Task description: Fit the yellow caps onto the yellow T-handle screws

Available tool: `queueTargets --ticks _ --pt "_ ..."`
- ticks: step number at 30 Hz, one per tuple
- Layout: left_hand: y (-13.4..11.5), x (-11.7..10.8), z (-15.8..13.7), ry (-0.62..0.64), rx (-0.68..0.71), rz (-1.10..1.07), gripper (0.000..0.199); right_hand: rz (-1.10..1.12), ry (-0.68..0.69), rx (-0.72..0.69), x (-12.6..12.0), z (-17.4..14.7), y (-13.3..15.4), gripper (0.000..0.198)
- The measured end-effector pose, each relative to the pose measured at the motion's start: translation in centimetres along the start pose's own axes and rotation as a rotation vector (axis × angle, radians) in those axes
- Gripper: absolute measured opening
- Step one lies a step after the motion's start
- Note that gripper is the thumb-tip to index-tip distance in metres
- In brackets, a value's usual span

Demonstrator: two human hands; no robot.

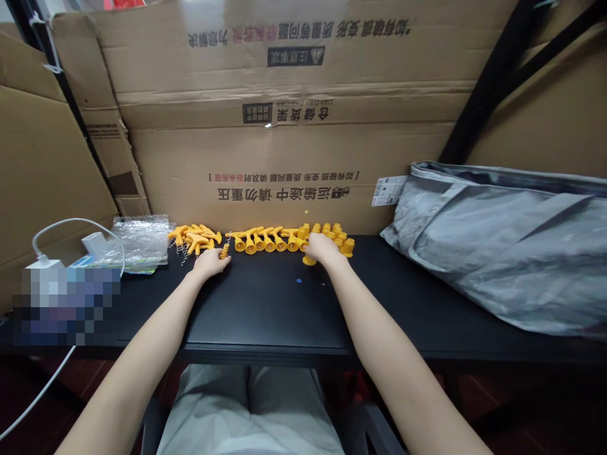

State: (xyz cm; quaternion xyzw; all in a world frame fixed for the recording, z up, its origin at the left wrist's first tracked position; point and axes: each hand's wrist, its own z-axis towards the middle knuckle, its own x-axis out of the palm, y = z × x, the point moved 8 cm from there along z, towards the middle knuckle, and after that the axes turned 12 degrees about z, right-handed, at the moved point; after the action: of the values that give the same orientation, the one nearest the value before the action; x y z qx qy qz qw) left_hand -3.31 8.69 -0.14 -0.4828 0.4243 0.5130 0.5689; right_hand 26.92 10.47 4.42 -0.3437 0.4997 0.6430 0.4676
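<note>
My left hand [207,264] grips a yellow corkscrew [224,252], spiral up; my right hand [324,248] is at yellow cups [349,245], grasp hidden, cannot tell.

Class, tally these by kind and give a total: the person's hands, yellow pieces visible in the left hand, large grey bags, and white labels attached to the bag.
Hands (left hand, right hand): 2
Yellow piece with wire spiral: 1
Large grey bag: 1
White label: 1
Total: 5
</note>
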Motion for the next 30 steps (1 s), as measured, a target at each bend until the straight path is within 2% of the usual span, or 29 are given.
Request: queueTargets --ticks 2,4,7,9,14,17,22,30 --pt "-0.1 0.1 0.0 0.009 0.018 -0.012 0.029 0.122 0.276 -0.030 2.0 -0.8 1.3 0.018" --pt "-0.3 0.1 -0.1 0.009 0.034 -0.025 0.029 0.255 0.418 -0.140 3.2 -2.0 3.6 0.019" --pt "-0.4 0.0 -0.2 0.011 0.051 -0.028 0.030 0.271 0.386 -0.261 3.9 -3.2 6.4 0.026" --pt "-0.6 0.0 -0.3 0.028 0.069 -0.014 0.032 0.257 0.386 -0.269 4.6 -3.6 7.3 0.030" --pt "-1.2 0.0 -0.5 0.048 0.107 0.045 0.037 0.130 0.200 -0.301 3.7 -3.4 7.6 0.028" --pt "-1.3 0.1 -0.6 0.043 0.115 0.046 0.038 0.064 0.141 -0.327 3.2 -3.3 7.4 0.027" --pt "-1.3 0.0 -0.6 0.021 0.123 0.026 0.038 0.003 0.144 -0.354 3.4 -3.6 7.4 0.031" --pt "-2.9 -0.2 -1.0 -0.005 0.243 -0.064 0.038 0.040 0.156 -0.473 4.1 -3.7 8.2 0.031"
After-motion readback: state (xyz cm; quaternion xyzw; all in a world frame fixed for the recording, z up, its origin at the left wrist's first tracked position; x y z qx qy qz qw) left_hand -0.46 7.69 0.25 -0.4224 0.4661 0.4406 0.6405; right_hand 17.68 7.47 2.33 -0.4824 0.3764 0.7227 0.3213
